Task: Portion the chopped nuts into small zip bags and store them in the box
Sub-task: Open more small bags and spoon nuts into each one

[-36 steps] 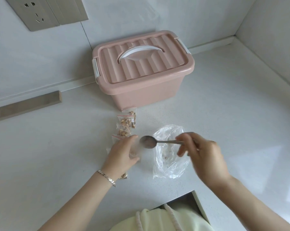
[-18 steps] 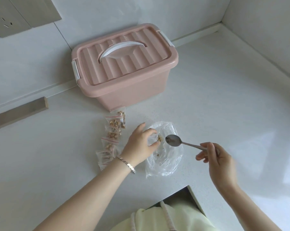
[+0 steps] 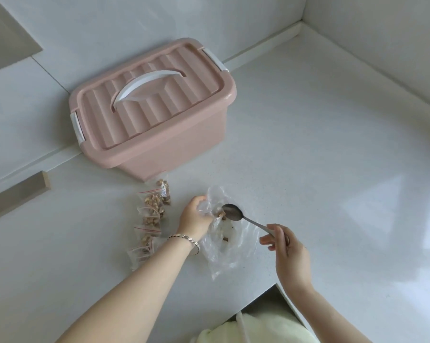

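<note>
A pink lidded box (image 3: 157, 125) with a white handle stands shut at the back of the white counter. In front of it lies a row of several small zip bags (image 3: 152, 219) filled with chopped nuts. A large clear plastic bag (image 3: 230, 246) with a few nut pieces lies near the counter's front edge. My left hand (image 3: 195, 216) grips the upper edge of this bag. My right hand (image 3: 285, 248) pinches the handle of a metal spoon (image 3: 233, 212), whose bowl sits at the bag's mouth beside some nut pieces.
A wooden strip (image 3: 16, 191) lies along the wall at the left. Walls close the counter at the back and right. The counter's front edge has a notch (image 3: 278, 293) near my body.
My left hand moved from the small bags to the big bag's edge and took hold of it. My right hand pulled back right, and the spoon now points into the bag's mouth.
</note>
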Demonstrator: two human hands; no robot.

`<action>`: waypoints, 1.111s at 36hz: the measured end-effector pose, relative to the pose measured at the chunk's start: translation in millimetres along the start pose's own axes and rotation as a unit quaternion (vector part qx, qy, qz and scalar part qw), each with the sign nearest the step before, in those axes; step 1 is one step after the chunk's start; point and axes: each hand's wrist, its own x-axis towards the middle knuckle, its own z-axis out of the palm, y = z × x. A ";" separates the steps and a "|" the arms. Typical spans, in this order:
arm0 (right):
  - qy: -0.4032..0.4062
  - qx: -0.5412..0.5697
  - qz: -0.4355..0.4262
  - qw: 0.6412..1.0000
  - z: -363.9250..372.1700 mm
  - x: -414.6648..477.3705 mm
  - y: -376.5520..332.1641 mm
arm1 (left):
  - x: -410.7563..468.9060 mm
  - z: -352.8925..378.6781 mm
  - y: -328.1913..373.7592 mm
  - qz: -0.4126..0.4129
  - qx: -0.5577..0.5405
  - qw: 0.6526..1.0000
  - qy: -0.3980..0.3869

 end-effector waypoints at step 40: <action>-0.024 0.192 0.204 0.960 25.2 -9.3 8.5 | -17.7 3.4 -4.4 -0.019 -0.133 0.990 0.042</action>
